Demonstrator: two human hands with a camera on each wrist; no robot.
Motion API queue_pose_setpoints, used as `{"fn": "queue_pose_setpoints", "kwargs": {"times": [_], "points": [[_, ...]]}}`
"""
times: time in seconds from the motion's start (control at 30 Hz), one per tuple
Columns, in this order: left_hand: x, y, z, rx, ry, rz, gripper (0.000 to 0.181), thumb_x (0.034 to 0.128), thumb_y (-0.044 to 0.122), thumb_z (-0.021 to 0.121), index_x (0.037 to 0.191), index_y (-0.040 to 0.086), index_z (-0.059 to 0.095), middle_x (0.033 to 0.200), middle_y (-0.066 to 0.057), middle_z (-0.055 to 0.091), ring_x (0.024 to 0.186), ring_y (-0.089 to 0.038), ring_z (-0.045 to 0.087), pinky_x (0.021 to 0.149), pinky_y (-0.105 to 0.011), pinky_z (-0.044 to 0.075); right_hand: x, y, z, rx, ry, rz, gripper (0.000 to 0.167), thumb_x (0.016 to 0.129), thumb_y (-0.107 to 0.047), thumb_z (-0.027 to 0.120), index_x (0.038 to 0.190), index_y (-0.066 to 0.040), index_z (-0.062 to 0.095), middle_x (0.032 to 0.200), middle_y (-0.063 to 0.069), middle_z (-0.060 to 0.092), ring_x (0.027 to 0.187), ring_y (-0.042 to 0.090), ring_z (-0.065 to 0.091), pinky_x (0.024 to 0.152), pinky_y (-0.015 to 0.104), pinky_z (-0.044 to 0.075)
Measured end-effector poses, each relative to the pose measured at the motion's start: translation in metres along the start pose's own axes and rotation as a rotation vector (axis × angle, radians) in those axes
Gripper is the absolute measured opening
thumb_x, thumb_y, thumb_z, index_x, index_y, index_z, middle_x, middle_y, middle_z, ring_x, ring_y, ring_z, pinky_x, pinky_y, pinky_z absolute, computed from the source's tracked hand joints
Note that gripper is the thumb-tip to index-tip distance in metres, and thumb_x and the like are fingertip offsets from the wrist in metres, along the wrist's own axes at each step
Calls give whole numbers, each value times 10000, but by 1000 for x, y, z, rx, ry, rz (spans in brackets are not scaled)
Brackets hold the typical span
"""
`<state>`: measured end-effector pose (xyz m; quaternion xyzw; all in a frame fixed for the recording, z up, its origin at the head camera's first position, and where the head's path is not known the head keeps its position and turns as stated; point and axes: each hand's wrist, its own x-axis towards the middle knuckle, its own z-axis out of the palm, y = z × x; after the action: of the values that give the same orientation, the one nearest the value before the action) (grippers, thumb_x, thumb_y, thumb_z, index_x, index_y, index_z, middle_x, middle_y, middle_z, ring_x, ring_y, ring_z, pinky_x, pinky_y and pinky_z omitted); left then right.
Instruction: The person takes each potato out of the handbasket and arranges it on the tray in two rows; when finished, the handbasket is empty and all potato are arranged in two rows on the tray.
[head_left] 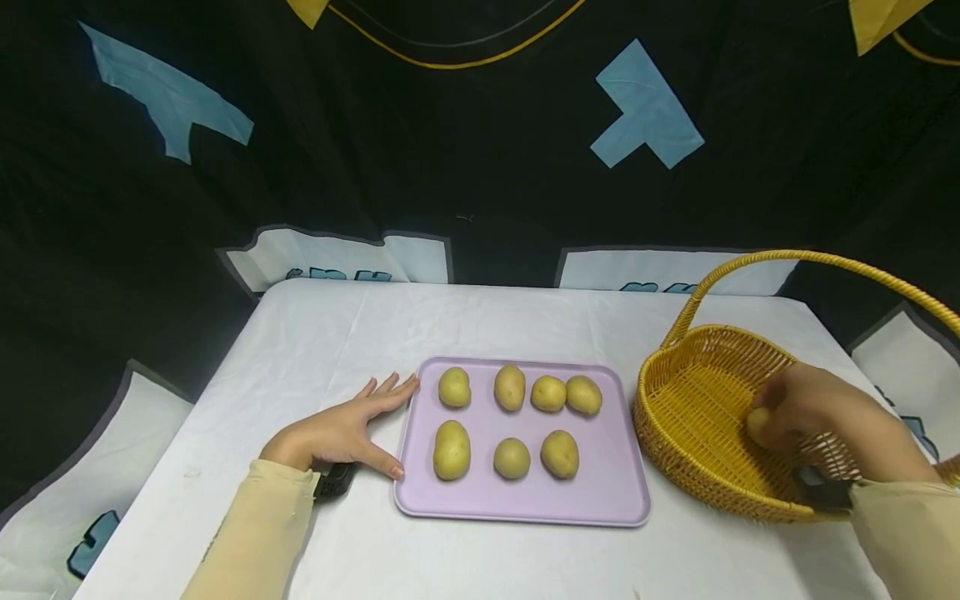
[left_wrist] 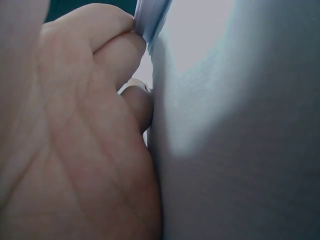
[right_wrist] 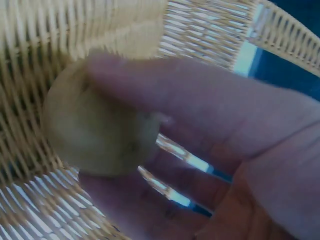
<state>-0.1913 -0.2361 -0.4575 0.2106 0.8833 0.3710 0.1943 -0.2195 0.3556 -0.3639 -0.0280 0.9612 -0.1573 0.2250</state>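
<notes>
Inside the wicker basket (head_left: 697, 400), my right hand (head_left: 817, 408) grips a potato (right_wrist: 100, 125) between thumb and fingers. The right wrist view shows the potato close to the woven wall. On the left, my left hand (head_left: 345, 429) lies on the table with fingers spread. Its thumb and fingertips touch the left edge of the lilac tray (head_left: 525, 504). Several potatoes lie on that tray in two rows, among them a long potato (head_left: 452, 450) at the front left and a round potato (head_left: 512, 458) at the front middle.
The basket's tall handle (head_left: 817, 257) arches over its opening. A white cloth (head_left: 480, 558) covers the table. Behind it hangs a black curtain (head_left: 420, 167) with light blue and white patches. A dark strap (head_left: 335, 482) sits at the left wrist.
</notes>
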Motion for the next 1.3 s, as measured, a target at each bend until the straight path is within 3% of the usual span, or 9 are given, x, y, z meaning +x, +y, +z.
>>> {"fn": "queue_pose_setpoints", "kwargs": {"times": [0.2,0.37,0.63,0.87,1.07,1.3], "points": [[-1,-1,0,-6,-3,2,1229,641,432,943,1616,169,243,1671,-150,55,1482,-469,-117,1119,-711,-39,-13,-10,-12,90,31,10,536,704,-274,912,1093,14,683,1008,146,645,900,301,567,719,390,517],[-2,-2,-1,1,-2,8,1225,643,435,942,1615,171,245,1673,-137,69,1483,-468,-115,1122,-708,-37,-28,-24,-9,127,172,-24,568,730,-282,907,1146,34,683,1029,183,650,898,329,583,676,353,532],[-3,-3,-2,4,5,2,1226,642,438,940,1617,189,241,1673,-139,60,1485,-466,-112,1120,-712,-37,-50,-69,24,222,405,-132,603,748,-378,901,1200,-35,698,1142,216,656,1011,387,600,752,410,500],[-2,-3,1,-3,7,0,1223,642,428,943,1617,197,242,1673,-143,53,1484,-468,-111,1117,-715,-37,-56,-110,59,335,566,-323,418,742,-227,920,1096,-98,741,1092,65,692,975,211,631,738,206,574],[-1,-2,1,-13,-4,2,1220,648,422,942,1618,193,238,1675,-133,53,1485,-459,-120,1122,-707,-44,-50,-128,78,350,537,-451,374,712,-151,934,1039,-142,753,1062,-13,699,945,144,635,777,281,590],[0,-2,0,-11,-4,2,1220,648,419,943,1618,191,240,1675,-129,58,1485,-458,-124,1123,-704,-46,-42,-143,86,312,438,-497,388,681,-103,940,1010,-179,748,1041,-35,677,907,153,615,775,310,581]]}}
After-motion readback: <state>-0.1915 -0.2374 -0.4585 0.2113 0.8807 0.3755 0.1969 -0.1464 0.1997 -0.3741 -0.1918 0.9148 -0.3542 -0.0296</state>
